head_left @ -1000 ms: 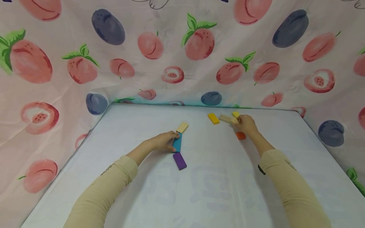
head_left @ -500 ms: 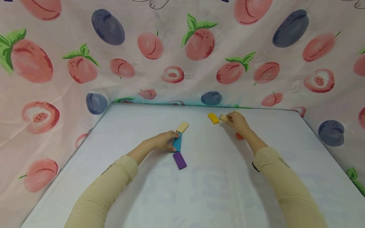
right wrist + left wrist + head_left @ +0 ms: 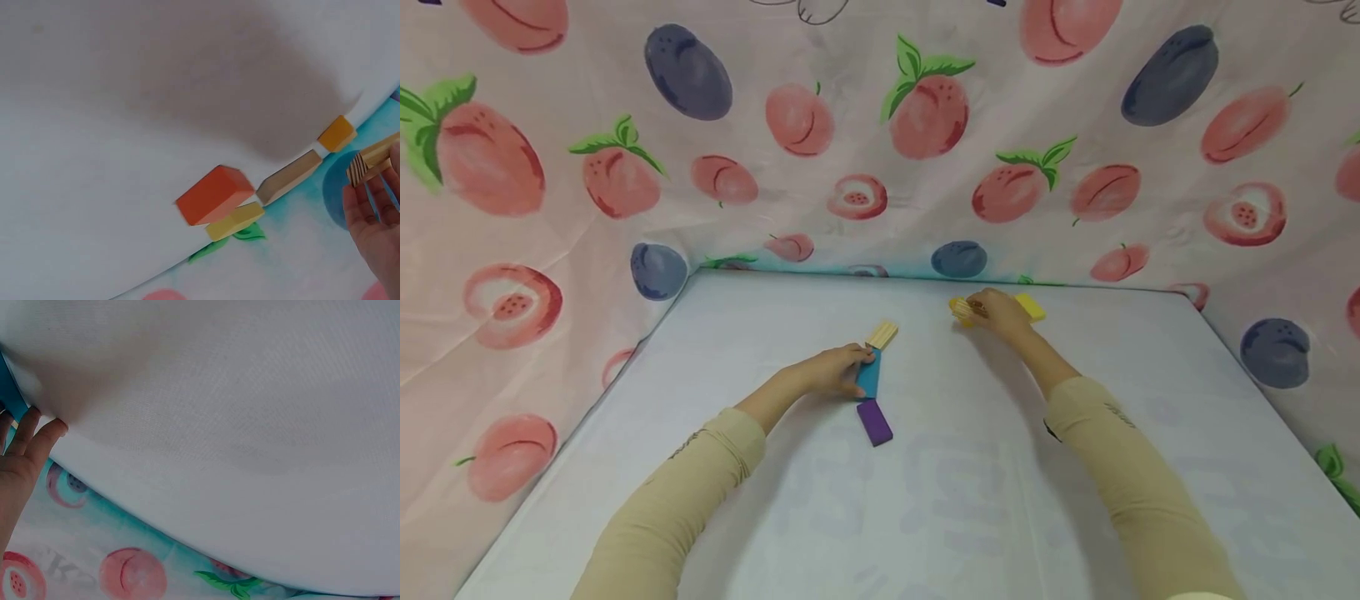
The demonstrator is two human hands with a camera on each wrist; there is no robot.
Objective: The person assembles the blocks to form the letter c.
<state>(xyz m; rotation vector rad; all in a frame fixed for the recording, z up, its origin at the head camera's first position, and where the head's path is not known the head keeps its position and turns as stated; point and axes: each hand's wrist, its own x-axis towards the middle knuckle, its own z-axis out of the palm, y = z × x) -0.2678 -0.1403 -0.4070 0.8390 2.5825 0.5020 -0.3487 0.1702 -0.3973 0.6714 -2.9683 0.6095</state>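
My left hand (image 3: 829, 372) holds a blue wooden block (image 3: 869, 375) on the table, thumb at its near end and fingertips at its far end. A plain wooden block (image 3: 882, 334) lies at the blue block's far end, and a purple block (image 3: 875, 422) at its near end, each turned at an angle. My right hand (image 3: 1002, 313) pinches another plain wooden block (image 3: 375, 157) by one end, raised off the table. In the head view this block overlaps an amber block (image 3: 337, 134) at the back. The left wrist view shows only an edge of the blue block (image 3: 10, 390).
Under my right arm lie a red-orange block (image 3: 214, 195), a pale yellow block (image 3: 1031, 307) and one more plain wooden block (image 3: 290, 177). A white cloth covers the table (image 3: 955, 508). Behind it rises a fruit-print curtain (image 3: 865, 125).
My right hand has moved left with the plain wooden block, from near the pale yellow block to over the amber one. The left hand stays on the blue block.
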